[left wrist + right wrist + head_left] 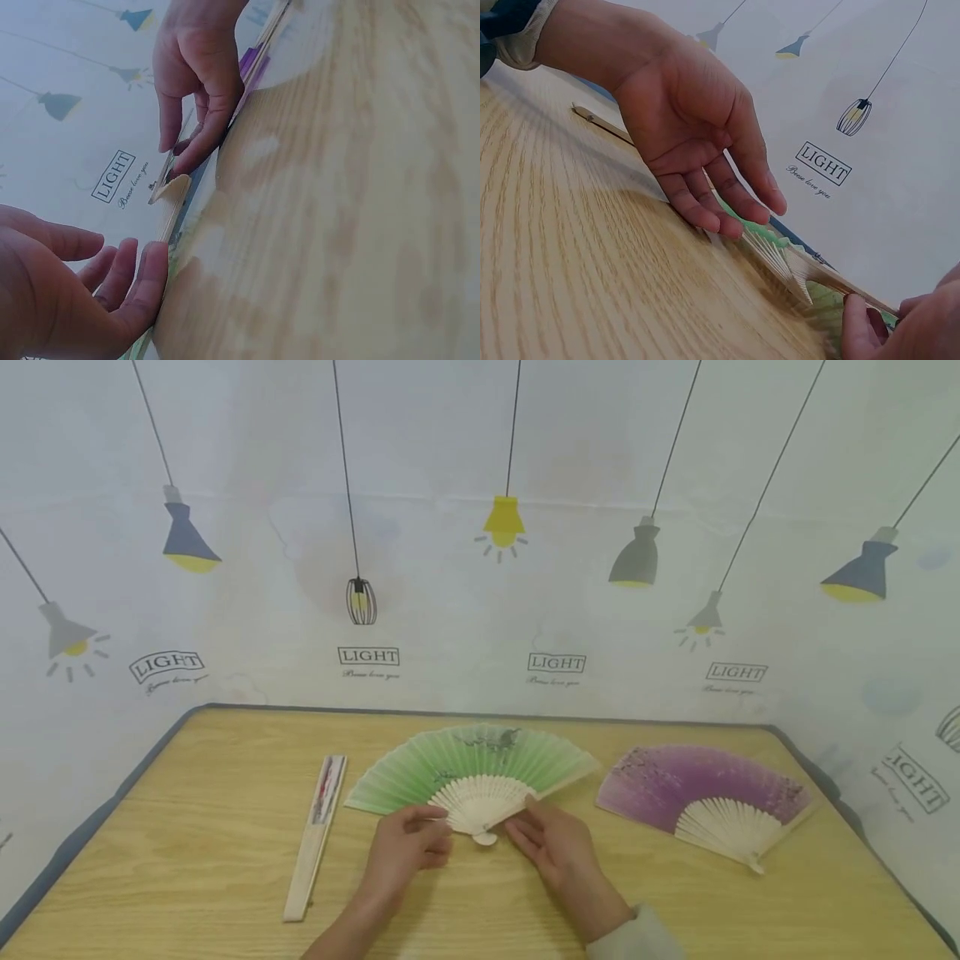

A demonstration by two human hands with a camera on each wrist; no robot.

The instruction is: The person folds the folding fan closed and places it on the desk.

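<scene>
A green folding fan (517, 756), spread wide with pale ribs, lies on the table between both hands. My left hand (408, 847) is at the left of its ribs, fingers loosely bent; in the left wrist view, thumb and fingers stand apart. On the other side, my right hand (558, 847) has its fingertips beside the fan's right edge. The right wrist view shows that hand (697, 127) with relaxed fingers and a gap below the thumb. Whether the fingertips touch the fan is hard to tell. The fan's small rounded pivot end (484, 839) points toward me.
To the right lies a spread purple folding fan (667, 781) with pale ribs. A closed folding fan (315, 839) with a printed strip rests at the left. The wooden table (187, 827) meets a white wall covering (442, 568) printed with hanging lamps.
</scene>
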